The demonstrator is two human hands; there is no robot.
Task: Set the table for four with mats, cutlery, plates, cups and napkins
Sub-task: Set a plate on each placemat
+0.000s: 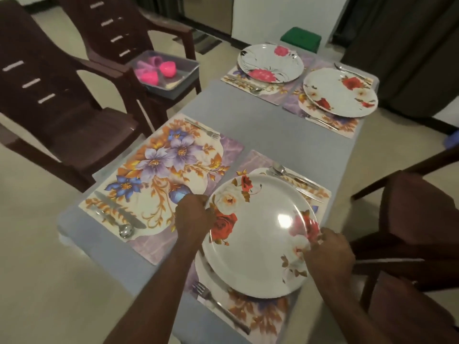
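**Plate held over a second plate, one mat still bare**

Both hands hold the round white plate with red roses [258, 234] by opposite rims: the left hand [195, 214] has its grip curled on the left edge, the right hand [327, 247] pinches the right edge. The plate hangs tilted above the near right floral mat [260, 316], and another white plate [206, 271] seems to lie beneath it.

Risks, as I judge them: the glossy rim could slip from the right hand's pinch; lowering it could clack on the plate below or nudge the steel fork [218, 304] off the mat at the edge of the grey surface [268, 130].

Count: four mats; four plates plainly seen, perhaps five with one under the far right plate [340, 91]; the near left mat [159, 175] has none. Pink cups [159, 72] sit in a tray on a chair, number unclear. No napkins show.
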